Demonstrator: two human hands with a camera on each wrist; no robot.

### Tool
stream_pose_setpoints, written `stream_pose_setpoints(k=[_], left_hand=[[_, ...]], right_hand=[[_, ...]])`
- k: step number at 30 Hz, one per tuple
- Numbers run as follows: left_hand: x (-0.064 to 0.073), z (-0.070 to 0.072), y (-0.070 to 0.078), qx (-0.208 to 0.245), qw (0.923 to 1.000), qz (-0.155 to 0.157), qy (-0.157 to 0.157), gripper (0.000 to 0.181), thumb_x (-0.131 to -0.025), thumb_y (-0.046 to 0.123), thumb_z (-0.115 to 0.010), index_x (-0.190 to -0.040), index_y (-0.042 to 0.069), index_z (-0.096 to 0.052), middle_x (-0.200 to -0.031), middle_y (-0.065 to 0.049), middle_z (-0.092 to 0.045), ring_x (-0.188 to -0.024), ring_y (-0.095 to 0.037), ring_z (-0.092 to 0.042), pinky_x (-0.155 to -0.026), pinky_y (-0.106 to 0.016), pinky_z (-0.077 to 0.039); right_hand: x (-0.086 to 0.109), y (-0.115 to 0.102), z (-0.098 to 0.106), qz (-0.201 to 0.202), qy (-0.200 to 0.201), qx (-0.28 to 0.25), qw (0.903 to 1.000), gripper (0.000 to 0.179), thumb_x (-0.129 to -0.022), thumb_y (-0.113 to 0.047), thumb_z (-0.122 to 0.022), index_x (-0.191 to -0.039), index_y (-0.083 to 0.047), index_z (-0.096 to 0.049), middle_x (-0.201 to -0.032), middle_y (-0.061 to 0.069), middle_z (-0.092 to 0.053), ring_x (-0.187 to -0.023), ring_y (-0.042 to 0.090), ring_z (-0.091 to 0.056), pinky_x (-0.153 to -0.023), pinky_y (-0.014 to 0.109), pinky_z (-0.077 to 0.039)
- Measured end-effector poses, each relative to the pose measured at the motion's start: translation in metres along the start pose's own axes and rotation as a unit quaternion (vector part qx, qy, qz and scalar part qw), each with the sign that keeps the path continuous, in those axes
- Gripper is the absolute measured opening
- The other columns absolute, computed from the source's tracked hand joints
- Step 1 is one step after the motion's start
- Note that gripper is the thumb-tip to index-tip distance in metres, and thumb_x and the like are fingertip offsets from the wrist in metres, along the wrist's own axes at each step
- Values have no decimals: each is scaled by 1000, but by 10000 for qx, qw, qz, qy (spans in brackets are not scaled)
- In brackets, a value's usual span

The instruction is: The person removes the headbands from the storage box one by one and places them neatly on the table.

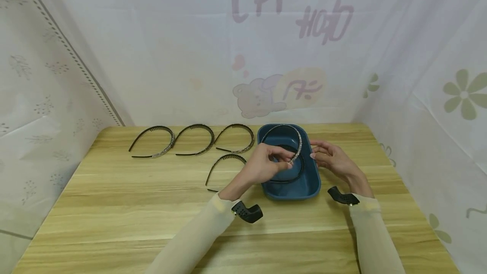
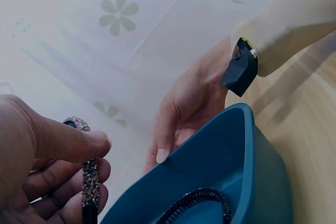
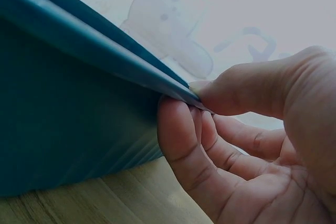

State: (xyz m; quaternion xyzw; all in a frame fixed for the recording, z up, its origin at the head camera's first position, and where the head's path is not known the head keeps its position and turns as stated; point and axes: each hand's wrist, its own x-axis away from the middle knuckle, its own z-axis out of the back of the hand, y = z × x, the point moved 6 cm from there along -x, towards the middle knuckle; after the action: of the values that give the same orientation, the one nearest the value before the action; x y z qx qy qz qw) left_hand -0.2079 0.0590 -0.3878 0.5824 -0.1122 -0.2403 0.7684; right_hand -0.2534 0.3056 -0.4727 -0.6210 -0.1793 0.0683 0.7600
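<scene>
My left hand (image 1: pixel 262 164) pinches a glittery headband (image 1: pixel 299 141) by its sparkling side, above the blue plastic bin (image 1: pixel 313 185). In the left wrist view, thumb and fingers close on the rhinestone-covered band (image 2: pixel 90 182). Another dark toothed headband (image 2: pixel 197 198) lies inside the bin. My right hand (image 1: pixel 336 162) grips the bin's right rim; the right wrist view shows its thumb on top of the rim (image 3: pixel 131 74) and its fingers curled beneath. Partly behind my left forearm, a black headband (image 1: pixel 224 158) lies on the table.
Three more headbands, the left one (image 1: pixel 152 128), the middle one (image 1: pixel 195 126) and the right one (image 1: pixel 236 126), lie in a row left of the bin along the back of the wooden table (image 1: pixel 125 215). A printed cloth (image 1: pixel 171 54) hangs behind and at both sides.
</scene>
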Motion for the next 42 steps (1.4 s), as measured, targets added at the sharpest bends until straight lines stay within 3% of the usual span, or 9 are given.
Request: stream_pose_setpoints(k=[8, 13, 18, 25, 35, 42], left_hand=[[7, 10, 4, -102, 9997, -165, 127, 18, -91, 9, -77, -108, 12, -81, -91, -3, -78, -81, -17, -70, -61, -22, -52], [12, 16, 2, -79, 9997, -88, 221, 19, -91, 9, -77, -108, 15, -81, -92, -2, -77, -82, -20, -70, -60, -22, -50], [18, 23, -6, -71, 9994, 20, 349, 19, -91, 8, -77, -107, 17, -82, -91, 0, -77, -81, -23, -69, -56, -20, -45], [26, 35, -17, -287, 9984, 17, 494, 19, -90, 8, -78, -107, 16, -82, -91, -1, -78, -81, -14, -67, -62, -21, -50], [40, 51, -32, -330, 9977, 117, 580, 21, -91, 2, -74, -111, 4, -79, -96, -7, -79, -83, -15, -70, -65, -21, -54], [48, 67, -42, -610, 9941, 240, 859, 16, -90, 5, -77, -105, 8, -81, -94, -5, -79, -81, -14, -69, -66, -22, -54]], right_hand=[[0, 0, 0, 22, 19, -2, 10000, 61, -102, -15, -64, -155, 0, -37, -109, 0, -63, -90, 8, -65, -79, 25, -58], [1, 1, 1, 9, 13, 27, 10000, 62, -102, -16, -65, -155, -1, -37, -111, 1, -62, -92, 9, -64, -80, 25, -58], [2, 1, 1, 7, -7, 48, 10000, 63, -102, -17, -65, -156, -2, -36, -110, 2, -60, -92, 9, -64, -82, 25, -58], [3, 1, 1, 35, -36, 4, 10000, 63, -102, -17, -65, -155, -2, -35, -105, 0, -61, -88, 8, -63, -80, 24, -58], [3, -1, 0, 84, -34, 74, 9999, 62, -102, -17, -65, -155, -2, -36, -106, 0, -61, -88, 9, -64, -80, 25, -58], [3, -2, -3, 168, -134, 11, 9998, 60, -103, -17, -64, -154, -1, -36, -107, 1, -62, -87, 10, -65, -80, 26, -58]])
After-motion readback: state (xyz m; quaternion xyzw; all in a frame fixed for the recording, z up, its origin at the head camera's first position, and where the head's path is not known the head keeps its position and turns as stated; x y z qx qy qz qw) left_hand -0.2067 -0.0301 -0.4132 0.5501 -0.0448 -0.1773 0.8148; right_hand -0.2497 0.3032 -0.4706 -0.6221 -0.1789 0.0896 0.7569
